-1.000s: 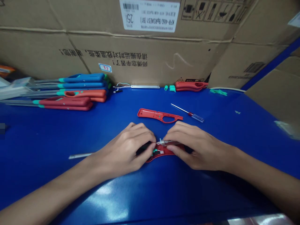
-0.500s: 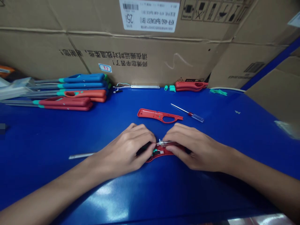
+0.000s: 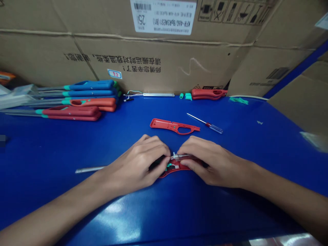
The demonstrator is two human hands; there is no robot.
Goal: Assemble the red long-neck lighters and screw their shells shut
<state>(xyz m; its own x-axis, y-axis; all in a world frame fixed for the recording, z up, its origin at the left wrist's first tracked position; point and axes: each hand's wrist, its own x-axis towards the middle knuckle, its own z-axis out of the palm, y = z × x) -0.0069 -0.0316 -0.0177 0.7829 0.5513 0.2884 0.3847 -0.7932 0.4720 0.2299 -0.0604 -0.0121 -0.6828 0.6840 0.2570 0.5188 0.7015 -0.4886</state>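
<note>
A red plastic lighter shell half (image 3: pixel 176 169) lies on the blue table, mostly under my hands, with green and white parts seated inside it. My left hand (image 3: pixel 135 164) grips the shell's left end, fingertips on those inner parts. My right hand (image 3: pixel 211 162) pinches a transparent slim cylinder (image 3: pixel 182 156) with a white tip, holding it over the shell. A thin metal tube (image 3: pixel 89 169) lies just beyond my left wrist. A matching empty shell half (image 3: pixel 174 126) rests ahead of my hands, and a small screwdriver (image 3: pixel 208 122) with a transparent handle lies to its right.
Finished long-nosed lighters (image 3: pixel 77 101) in blue and red are stacked at the back left. A wired metal tube (image 3: pixel 151 95), green bits (image 3: pixel 187 96) and a red lighter (image 3: pixel 208 94) lie along the back edge, against cardboard boxes (image 3: pixel 164 65).
My right hand has slid slightly left, bringing the transparent cylinder closer to my left hand. My left hand and the objects on the table have not visibly moved.
</note>
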